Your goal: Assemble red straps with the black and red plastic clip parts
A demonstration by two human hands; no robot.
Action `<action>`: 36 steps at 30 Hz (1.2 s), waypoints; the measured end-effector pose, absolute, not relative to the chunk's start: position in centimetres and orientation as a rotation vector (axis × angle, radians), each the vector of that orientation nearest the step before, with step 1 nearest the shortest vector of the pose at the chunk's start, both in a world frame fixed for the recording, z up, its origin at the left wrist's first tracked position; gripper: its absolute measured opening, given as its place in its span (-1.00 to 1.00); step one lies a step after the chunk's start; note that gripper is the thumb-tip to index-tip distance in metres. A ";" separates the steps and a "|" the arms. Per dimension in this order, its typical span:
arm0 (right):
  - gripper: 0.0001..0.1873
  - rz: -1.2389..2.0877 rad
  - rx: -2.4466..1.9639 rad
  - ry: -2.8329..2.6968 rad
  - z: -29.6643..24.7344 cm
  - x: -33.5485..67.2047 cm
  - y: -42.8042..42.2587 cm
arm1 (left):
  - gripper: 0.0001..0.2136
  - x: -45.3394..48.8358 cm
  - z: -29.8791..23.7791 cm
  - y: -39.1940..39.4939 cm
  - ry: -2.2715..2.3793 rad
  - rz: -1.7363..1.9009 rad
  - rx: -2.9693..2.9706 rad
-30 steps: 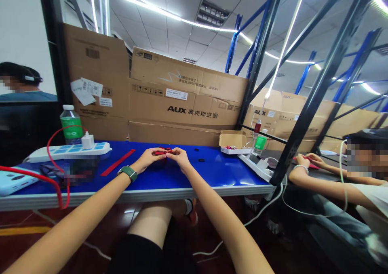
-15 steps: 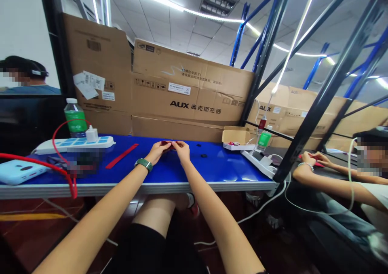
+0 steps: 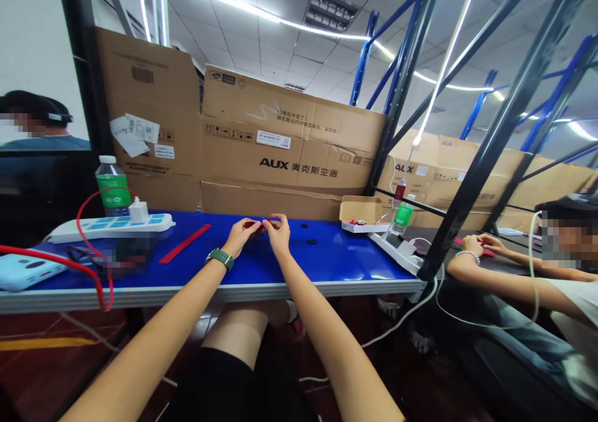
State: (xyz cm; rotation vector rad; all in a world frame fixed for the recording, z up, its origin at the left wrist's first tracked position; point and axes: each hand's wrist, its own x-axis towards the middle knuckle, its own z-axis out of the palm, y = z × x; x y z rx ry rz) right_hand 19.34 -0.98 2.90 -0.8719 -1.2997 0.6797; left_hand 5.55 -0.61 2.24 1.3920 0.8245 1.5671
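Left hand (image 3: pixel 240 237) and right hand (image 3: pixel 279 235), fingers closed narrowly, together pinch a small red piece (image 3: pixel 253 224), held just above the glossy blue desk (image 3: pixel 341 263) near its far edge.

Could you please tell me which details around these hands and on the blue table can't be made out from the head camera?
Head view:
The red piece: the left hand and right hand hide its shape.
The pixelated patch: blurring hides what lies there.
The small items in the cardboard box: too small to identify.
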 end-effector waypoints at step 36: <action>-0.65 0.817 -0.806 -1.362 1.2 20.1 0.7 | -0.66 4.8 1.4 1.0 0.920 1.709 1.705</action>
